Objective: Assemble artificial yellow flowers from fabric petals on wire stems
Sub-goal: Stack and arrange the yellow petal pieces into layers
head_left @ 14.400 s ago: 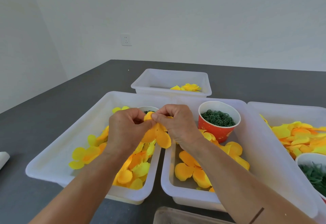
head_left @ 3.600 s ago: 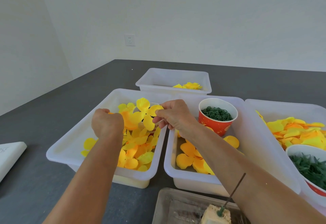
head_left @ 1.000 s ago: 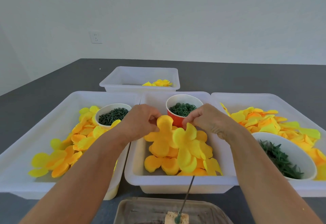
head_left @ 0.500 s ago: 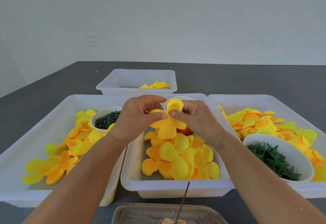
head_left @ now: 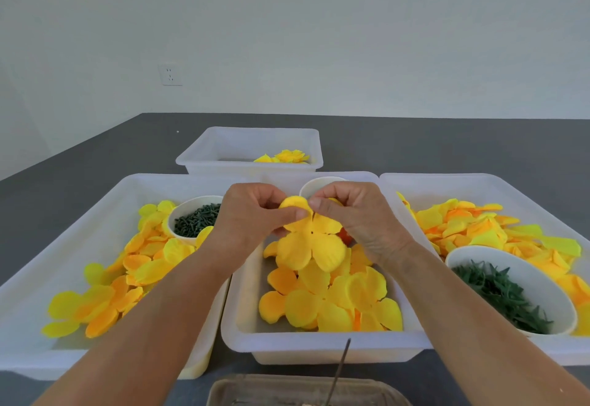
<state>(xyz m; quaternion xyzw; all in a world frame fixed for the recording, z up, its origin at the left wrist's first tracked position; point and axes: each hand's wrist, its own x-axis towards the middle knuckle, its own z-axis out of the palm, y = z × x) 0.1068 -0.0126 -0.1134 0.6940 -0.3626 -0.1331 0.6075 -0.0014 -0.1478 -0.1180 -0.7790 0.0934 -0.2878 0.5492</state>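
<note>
A yellow fabric petal piece with several lobes hangs above the middle white bin. My left hand pinches its upper lobe from the left. My right hand pinches it from the right, and both thumbs meet near its centre hole. Loose yellow and orange petals lie in the bin below. A thin wire stem stands upright at the bottom centre, in front of the bin.
The left bin holds petals and a cup of dark green pieces. The right bin holds petals and a bowl of green leaf parts. A far bin contains finished yellow flowers. A clear tray sits nearest me.
Both hands have lifted one petal piece out of the middle bin and hold it higher, spread flat between the thumbs. The view has shifted slightly.
</note>
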